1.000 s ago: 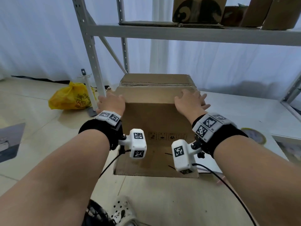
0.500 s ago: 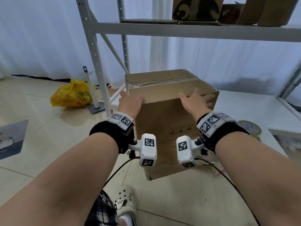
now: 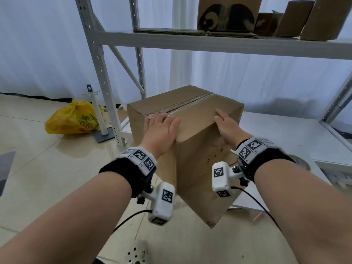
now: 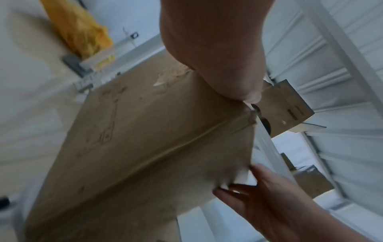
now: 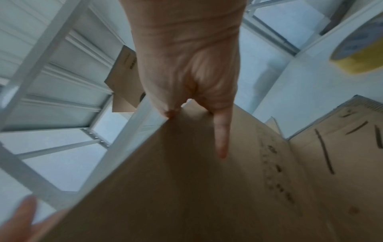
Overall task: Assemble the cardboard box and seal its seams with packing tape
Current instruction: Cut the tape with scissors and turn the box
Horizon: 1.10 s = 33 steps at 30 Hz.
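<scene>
Both hands flat — left hand [image 3: 162,128], right hand [image 3: 227,125] — fingers straight on cardboard box [image 3: 192,161]; rotate slowly, keep taped seam [image 3: 182,106] upward.

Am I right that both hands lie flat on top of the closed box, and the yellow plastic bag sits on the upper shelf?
Not quite. The left hand and right hand do rest on the closed box, but the yellow plastic bag lies on the floor beside the rack's leg, not on the upper shelf. The head view shows it.
</scene>
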Available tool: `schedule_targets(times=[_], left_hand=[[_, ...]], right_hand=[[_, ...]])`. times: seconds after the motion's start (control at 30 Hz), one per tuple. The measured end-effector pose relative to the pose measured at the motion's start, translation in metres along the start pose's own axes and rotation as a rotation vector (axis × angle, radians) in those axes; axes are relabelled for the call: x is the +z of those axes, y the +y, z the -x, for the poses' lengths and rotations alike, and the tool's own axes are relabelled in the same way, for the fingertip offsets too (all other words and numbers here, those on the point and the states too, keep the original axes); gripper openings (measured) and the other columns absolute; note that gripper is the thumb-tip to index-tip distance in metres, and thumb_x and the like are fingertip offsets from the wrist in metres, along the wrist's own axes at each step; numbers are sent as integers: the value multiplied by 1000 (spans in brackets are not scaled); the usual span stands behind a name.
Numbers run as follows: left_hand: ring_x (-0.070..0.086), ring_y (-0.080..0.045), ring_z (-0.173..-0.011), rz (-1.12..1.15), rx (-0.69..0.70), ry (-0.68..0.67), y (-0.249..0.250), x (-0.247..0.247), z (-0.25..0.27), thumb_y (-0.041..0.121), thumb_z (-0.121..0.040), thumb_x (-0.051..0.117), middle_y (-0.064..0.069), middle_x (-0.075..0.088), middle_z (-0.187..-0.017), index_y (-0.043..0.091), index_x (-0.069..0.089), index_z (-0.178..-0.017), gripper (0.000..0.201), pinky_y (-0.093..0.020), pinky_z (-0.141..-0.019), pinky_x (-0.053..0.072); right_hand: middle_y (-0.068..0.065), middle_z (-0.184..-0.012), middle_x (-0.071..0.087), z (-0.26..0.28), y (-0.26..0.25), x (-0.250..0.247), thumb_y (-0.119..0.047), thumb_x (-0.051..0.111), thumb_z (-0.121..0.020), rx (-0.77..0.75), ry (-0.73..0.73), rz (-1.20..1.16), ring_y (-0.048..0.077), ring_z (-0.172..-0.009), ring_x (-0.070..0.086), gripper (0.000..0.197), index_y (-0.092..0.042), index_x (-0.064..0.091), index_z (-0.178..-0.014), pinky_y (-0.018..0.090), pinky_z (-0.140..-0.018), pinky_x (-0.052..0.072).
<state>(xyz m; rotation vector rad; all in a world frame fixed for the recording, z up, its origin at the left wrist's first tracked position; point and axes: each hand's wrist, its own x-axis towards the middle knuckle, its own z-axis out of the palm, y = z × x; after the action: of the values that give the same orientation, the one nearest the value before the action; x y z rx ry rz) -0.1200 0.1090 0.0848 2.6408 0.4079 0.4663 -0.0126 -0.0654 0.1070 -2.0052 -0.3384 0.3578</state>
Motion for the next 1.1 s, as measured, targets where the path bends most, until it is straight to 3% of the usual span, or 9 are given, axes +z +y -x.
schedule_targets(times=[0.17,0.33,0.4,0.53,0.67,0.73,0.9,1.0,1.1], left_hand=[[30,-22,-130,-87,111,11,40,17,-2,42,-101,20,-1,38,-138,28,44,-133,42,-40,-111,10],[39,-23,-125,-93,162,63,29,4,-23,33,-101,31,-3,47,-132,21,49,-129,36,-37,-106,24],[34,-25,-131,-173,90,33,16,-7,-32,39,-99,34,-6,42,-140,23,47,-133,40,-41,-109,22],[2,-28,-146,-236,-2,-178,-12,-22,-41,65,-91,28,-4,11,-158,40,28,-145,59,-57,-112,-2],[-1,-37,-144,-266,76,-324,-36,-27,-48,97,-58,19,-2,8,-159,54,11,-144,96,-63,-112,4],[4,-36,-144,-284,66,-283,-38,-25,-50,103,-46,17,-3,14,-157,56,13,-142,106,-65,-110,9],[5,-31,-142,-243,-36,-106,-8,0,-32,97,-56,21,2,21,-153,48,25,-142,99,-65,-110,8],[9,-34,-141,-256,-58,-40,18,14,-22,93,-63,22,-4,25,-151,40,31,-142,95,-65,-111,4],[15,-31,-142,-281,36,-17,27,16,-17,87,-71,29,-6,31,-149,32,35,-142,90,-59,-114,0]], right_hand=[[-1,-143,39,-1,-5,-9,-55,34,-98,-15,-54,140,25,-120,43,48,-36,40,-141,50,-90,51],[10,-158,-1,9,7,6,-59,34,-95,-17,-38,211,37,-138,25,57,-43,20,-148,49,-112,29],[13,-158,-9,13,8,10,-55,35,-97,-47,-42,190,37,-142,18,55,-41,22,-149,45,-117,20],[16,-158,-15,20,9,0,-47,31,-101,-117,-86,202,34,-146,4,46,-39,31,-147,37,-117,5],[18,-159,0,19,11,-9,-42,31,-102,-177,-119,291,31,-147,-4,43,-36,36,-145,40,-117,3],[18,-156,19,16,11,-9,-43,37,-100,-181,-124,323,32,-146,9,44,-35,39,-143,45,-119,11],[1,-144,44,18,-2,2,-50,44,-95,-146,-8,235,21,-138,32,50,-25,49,-139,38,-116,24],[5,-145,40,21,1,0,-38,38,-100,-142,107,268,22,-136,33,45,-23,46,-142,33,-113,23],[10,-146,37,20,17,-9,-36,36,-100,-184,151,290,25,-138,29,44,-27,45,-142,39,-116,24]])
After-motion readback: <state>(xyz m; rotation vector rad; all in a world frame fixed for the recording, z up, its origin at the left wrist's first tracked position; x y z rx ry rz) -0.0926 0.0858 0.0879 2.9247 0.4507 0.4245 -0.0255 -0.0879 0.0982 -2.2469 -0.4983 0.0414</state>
